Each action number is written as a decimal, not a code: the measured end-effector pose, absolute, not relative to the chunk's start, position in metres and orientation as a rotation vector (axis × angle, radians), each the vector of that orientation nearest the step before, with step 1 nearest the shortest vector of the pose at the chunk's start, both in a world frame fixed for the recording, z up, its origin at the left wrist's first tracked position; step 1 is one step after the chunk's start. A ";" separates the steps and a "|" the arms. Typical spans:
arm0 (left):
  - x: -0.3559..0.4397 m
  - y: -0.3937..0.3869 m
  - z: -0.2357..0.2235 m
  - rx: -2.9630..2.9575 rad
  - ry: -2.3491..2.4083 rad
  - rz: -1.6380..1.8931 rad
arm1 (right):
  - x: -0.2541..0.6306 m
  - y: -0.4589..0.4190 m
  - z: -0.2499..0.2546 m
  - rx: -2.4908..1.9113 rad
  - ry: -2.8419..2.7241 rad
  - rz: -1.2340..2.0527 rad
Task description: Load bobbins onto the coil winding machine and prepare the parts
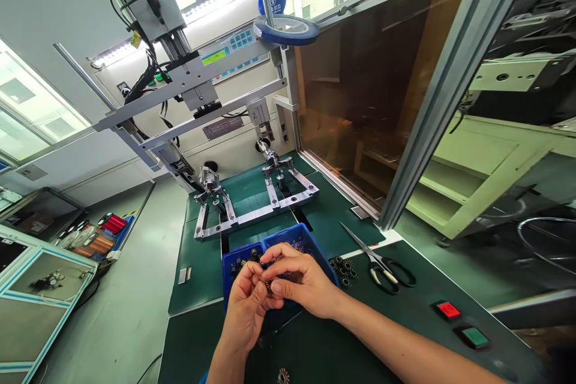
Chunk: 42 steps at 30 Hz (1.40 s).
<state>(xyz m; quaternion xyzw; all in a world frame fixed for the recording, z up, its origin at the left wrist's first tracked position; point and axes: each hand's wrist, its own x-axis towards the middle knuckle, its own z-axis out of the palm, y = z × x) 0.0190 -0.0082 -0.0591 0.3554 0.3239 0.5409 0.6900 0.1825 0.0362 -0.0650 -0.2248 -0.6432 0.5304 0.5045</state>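
The left hand (246, 306) and right hand (301, 279) close their grip together on a small dark toothed ring (269, 285), pinched between the fingertips just above a blue plastic bin (306, 239) on the green worktop (198, 270), with scissors (382, 270) lying off to the right.
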 end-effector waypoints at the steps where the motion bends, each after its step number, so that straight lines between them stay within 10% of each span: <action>1: 0.019 -0.008 -0.059 0.801 0.729 1.204 | 0.182 0.036 -0.064 -0.553 -1.530 1.279; 42: 0.015 -0.009 -0.059 1.073 0.761 1.496 | 0.178 0.026 -0.061 -0.540 -1.632 0.436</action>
